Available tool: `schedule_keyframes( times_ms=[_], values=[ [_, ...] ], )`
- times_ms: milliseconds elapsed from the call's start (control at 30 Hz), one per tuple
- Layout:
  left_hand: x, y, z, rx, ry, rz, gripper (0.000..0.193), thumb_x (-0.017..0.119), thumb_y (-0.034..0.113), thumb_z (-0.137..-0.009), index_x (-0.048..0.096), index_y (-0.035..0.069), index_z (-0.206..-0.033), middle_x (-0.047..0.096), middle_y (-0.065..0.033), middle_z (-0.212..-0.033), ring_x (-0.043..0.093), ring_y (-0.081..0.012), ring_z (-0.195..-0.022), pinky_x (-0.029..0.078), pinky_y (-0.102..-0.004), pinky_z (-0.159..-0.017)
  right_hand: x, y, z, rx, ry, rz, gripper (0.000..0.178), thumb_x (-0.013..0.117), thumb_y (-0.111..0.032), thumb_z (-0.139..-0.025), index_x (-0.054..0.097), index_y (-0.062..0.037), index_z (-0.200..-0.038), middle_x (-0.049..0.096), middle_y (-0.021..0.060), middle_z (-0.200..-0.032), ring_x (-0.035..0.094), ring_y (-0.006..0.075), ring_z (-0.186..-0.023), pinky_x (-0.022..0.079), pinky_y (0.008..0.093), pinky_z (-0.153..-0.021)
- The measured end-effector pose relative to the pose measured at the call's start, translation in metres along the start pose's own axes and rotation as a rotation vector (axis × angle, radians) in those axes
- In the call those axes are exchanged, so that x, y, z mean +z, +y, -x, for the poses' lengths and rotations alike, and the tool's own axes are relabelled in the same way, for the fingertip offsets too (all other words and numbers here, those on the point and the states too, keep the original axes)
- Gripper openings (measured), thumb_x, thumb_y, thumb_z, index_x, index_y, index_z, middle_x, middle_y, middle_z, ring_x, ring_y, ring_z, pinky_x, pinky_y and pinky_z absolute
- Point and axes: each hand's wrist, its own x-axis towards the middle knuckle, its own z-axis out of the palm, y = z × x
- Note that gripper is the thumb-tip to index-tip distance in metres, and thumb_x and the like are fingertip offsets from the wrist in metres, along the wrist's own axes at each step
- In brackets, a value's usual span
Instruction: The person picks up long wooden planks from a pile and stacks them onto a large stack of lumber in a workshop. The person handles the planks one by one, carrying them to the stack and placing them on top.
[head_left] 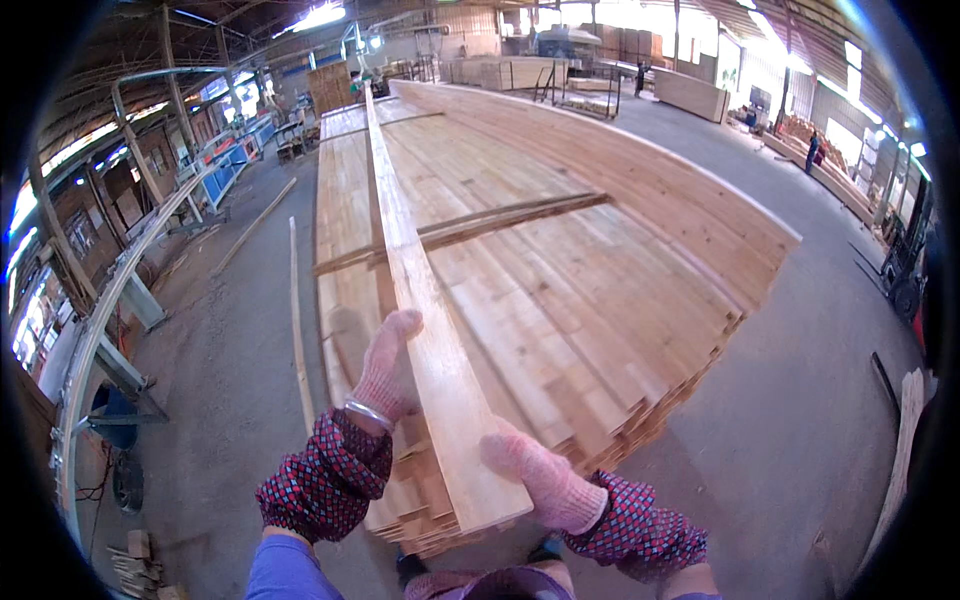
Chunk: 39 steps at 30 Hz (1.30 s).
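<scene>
A long, pale wooden board point(425, 330) runs from just in front of me far toward the back of the hall, raised over a wide stack of boards point(540, 310). Wrapped around its left edge is my left hand point(388, 365), in a pinkish knit glove with a bracelet at the wrist. Closer to the near end, my right hand point(540, 480) grips the opposite edge, gloved the same way. Both thumbs lie by the board's upper face; the fingers underneath are mostly hidden. Thin wooden strips point(520, 215) lie crosswise on the stack beneath the held board.
A higher pile of boards point(620, 160) flanks the stack on the right. Loose strips point(298, 320) lie on the floor at left, beside a curved metal rail point(100, 320). A forklift point(905, 260) stands at far right. A person point(812, 150) is in the right background.
</scene>
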Motion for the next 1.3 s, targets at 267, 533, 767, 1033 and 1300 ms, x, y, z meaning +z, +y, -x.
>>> schedule_keyframes(
  times_ms=[267, 533, 767, 1033, 1300],
  values=[
    [0.007, -0.004, -0.014, -0.081, -0.087, 0.153, 0.035, 0.057, 0.03, -0.083, 0.058, 0.004, -0.107, 0.064, -0.0128, -0.094, 0.064, -0.0301, -0.087, 0.053, -0.0462, -0.083, -0.012, -0.008, 0.005, -0.088, 0.056, 0.315, 0.057, 0.07, 0.0, -0.082, 0.046, -0.0022, -0.134, 0.052, 0.0126, -0.13, 0.051, 0.0204, -0.12, 0.042, 0.0334, -0.101],
    [0.075, -0.046, -0.081, -0.076, -0.137, 0.322, 0.036, 0.06, 0.029, -0.083, 0.059, 0.004, -0.108, 0.065, -0.0146, -0.098, 0.065, -0.0312, -0.088, 0.055, -0.0481, -0.081, -0.112, -0.051, 0.037, -0.557, 0.039, 0.836, 0.07, 0.075, 0.0, -0.074, 0.044, -0.0025, -0.137, 0.047, 0.0152, -0.139, 0.047, 0.0243, -0.128, 0.039, 0.0355, -0.105],
    [0.202, -0.068, -0.143, -0.045, -0.166, 0.458, 0.031, 0.064, 0.027, -0.084, 0.059, 0.005, -0.107, 0.065, -0.013, -0.1, 0.065, -0.0294, -0.093, 0.054, -0.0466, -0.085, -0.179, -0.171, 0.089, -0.537, 0.129, 0.747, 0.061, 0.068, -0.008, -0.085, 0.043, -0.0028, -0.139, 0.048, 0.0107, -0.14, 0.047, 0.0213, -0.128, 0.037, 0.0386, -0.108],
    [0.288, -0.127, -0.262, 0.816, -0.265, -0.214, 0.036, 0.072, 0.017, -0.08, 0.061, 0.01, -0.114, 0.06, -0.0049, -0.107, 0.056, -0.0178, -0.097, 0.046, -0.0292, -0.089, -0.314, -0.317, 0.106, -0.349, 0.381, -0.055, 0.053, 0.053, -0.04, -0.095, 0.048, -0.0023, -0.132, 0.058, 0.0164, -0.127, 0.057, 0.0331, -0.115, 0.049, 0.0489, -0.096],
    [0.427, -0.131, -0.296, -0.102, -0.018, 0.292, 0.049, 0.073, 0.007, -0.072, 0.056, 0.012, -0.119, 0.058, -0.0062, -0.109, 0.057, -0.0236, -0.096, 0.05, -0.0353, -0.079, -0.375, -0.432, 0.142, -0.292, 0.146, 0.236, 0.073, 0.057, -0.048, -0.091, 0.036, -0.0029, -0.144, 0.045, 0.0209, -0.142, 0.051, 0.0368, -0.124, 0.043, 0.0529, -0.102]
  ],
)
